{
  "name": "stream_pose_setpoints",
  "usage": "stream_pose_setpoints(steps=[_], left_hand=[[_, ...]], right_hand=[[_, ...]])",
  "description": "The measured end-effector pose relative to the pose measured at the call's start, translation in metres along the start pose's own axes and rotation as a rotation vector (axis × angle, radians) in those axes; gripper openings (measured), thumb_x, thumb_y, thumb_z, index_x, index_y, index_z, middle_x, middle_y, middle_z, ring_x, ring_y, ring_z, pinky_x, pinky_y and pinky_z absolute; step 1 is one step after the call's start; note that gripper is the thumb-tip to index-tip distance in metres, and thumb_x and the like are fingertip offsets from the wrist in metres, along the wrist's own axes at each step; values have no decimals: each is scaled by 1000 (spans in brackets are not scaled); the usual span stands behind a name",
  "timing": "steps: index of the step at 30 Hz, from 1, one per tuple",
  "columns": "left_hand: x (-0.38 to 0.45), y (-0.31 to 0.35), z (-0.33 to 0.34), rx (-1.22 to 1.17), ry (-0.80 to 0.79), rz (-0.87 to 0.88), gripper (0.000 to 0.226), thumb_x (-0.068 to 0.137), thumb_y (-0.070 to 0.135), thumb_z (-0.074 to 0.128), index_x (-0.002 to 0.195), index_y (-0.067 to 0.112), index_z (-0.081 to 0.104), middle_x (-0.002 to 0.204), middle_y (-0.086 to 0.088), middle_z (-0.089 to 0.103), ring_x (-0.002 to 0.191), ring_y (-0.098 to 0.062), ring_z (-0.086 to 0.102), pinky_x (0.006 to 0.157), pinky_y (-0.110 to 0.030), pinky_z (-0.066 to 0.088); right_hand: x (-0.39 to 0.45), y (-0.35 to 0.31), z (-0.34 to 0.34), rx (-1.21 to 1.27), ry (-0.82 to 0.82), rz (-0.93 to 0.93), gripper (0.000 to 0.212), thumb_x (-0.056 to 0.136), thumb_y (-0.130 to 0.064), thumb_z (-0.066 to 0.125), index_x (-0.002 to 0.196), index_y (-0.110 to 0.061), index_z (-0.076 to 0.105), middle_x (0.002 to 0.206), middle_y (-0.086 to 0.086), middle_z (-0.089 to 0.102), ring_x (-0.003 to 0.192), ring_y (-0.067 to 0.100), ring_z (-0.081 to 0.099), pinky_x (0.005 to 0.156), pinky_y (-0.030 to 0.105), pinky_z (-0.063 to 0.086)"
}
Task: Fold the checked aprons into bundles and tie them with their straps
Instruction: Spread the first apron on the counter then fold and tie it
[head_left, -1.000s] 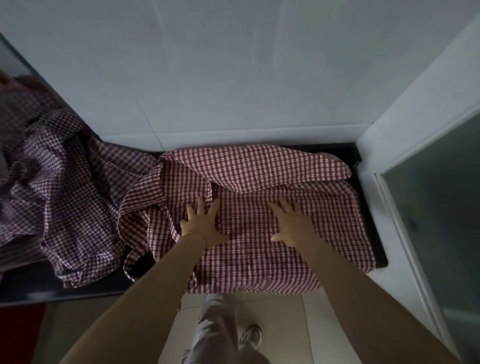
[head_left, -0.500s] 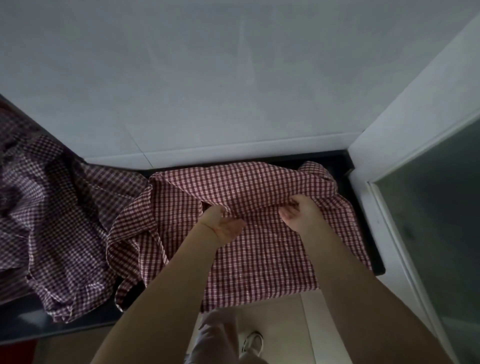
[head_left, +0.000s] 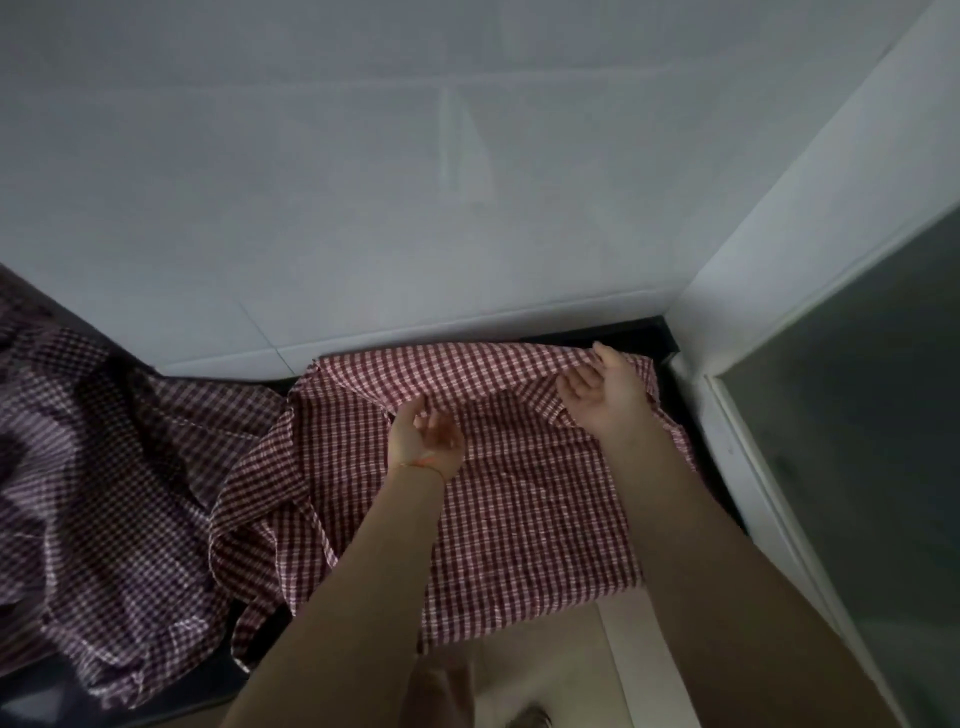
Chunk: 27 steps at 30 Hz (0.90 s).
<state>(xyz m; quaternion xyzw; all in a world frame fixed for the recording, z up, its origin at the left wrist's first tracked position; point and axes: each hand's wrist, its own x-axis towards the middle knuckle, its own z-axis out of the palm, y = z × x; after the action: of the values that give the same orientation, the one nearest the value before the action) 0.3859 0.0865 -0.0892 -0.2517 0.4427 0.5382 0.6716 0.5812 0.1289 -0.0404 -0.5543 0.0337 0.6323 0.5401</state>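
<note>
A red-and-white checked apron (head_left: 519, 509) lies spread on the black counter (head_left: 662, 332), its near edge hanging over the front. A flap of it is folded across the far side. My left hand (head_left: 428, 441) is palm up at the flap's near edge, fingers curled round the cloth. My right hand (head_left: 605, 395), also palm up, holds the same edge further right, with the thumb pointing to the far wall. Both hands lift the flap off the layer below. A strap (head_left: 249, 618) dangles over the counter's front on the left.
A crumpled pile of more checked aprons (head_left: 104, 467) fills the counter's left side. A white tiled wall (head_left: 415, 208) stands directly behind. On the right are a white frame and a dark glass panel (head_left: 857, 467). Light floor (head_left: 545, 670) shows below.
My hands went from pressing flat on the apron to gripping the folded flap's edge. They have now turned palm up and moved it up and away toward the wall.
</note>
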Motion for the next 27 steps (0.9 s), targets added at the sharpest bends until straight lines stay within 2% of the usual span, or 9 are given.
stream_pose_setpoints(steps=[4,9,12,14,17,19,22,24,27], left_hand=[[-43,26,34,205,-133,220,13,93,21,65,80,18,64,73,5,61,62,-10,52,65,-25,44],[-131,27,52,255,-307,484,9,92,21,67,84,19,68,78,8,68,77,-9,58,70,-24,47],[-170,2,25,282,-320,574,6,92,24,66,95,20,70,105,5,70,102,-13,60,92,-28,48],[-184,-19,-2,276,-261,598,8,90,24,65,97,20,69,109,3,69,105,-14,60,93,-31,49],[-190,-56,-43,190,-43,591,5,85,19,62,81,18,62,75,3,64,66,-10,59,56,-25,46],[-182,-75,-73,193,108,599,8,84,18,58,84,11,61,70,-3,58,51,-12,49,44,-20,38],[-158,-100,-113,392,267,542,37,88,21,54,118,1,62,84,-13,60,58,-18,52,51,-25,43],[-148,-110,-133,486,299,433,43,91,19,52,128,-2,56,96,-16,65,73,-25,62,63,-32,51],[-131,-114,-153,712,278,349,42,99,18,46,136,0,51,125,-20,61,109,-37,62,84,-43,52]], right_hand=[[-25,-29,20,-144,-148,-140,37,103,-24,51,136,-7,49,125,10,62,114,24,59,92,36,49],[-87,-61,29,-215,-273,-311,36,100,-26,56,133,-11,54,137,6,56,124,20,51,98,37,45],[-129,-62,2,-213,-313,-371,35,97,-23,61,130,-11,57,136,4,56,124,18,51,94,35,47],[-150,-56,-26,-207,-331,-380,26,95,-21,60,120,-13,62,125,3,63,120,19,55,95,36,48],[-170,-35,-71,-216,-267,-360,9,92,-17,52,91,-16,61,92,2,64,97,20,59,83,36,49],[-173,-11,-100,-241,-173,-308,12,92,-19,49,87,-16,59,84,4,61,85,20,59,73,33,50],[-156,30,-141,-368,-12,-172,23,99,-28,48,100,-10,61,85,8,62,81,23,63,77,38,55],[-149,50,-162,-476,-21,11,31,103,-30,41,88,-6,56,79,11,56,71,25,56,86,41,52],[-132,70,-191,-631,-25,207,34,104,-22,36,75,-10,46,72,7,48,58,21,46,66,31,48]])
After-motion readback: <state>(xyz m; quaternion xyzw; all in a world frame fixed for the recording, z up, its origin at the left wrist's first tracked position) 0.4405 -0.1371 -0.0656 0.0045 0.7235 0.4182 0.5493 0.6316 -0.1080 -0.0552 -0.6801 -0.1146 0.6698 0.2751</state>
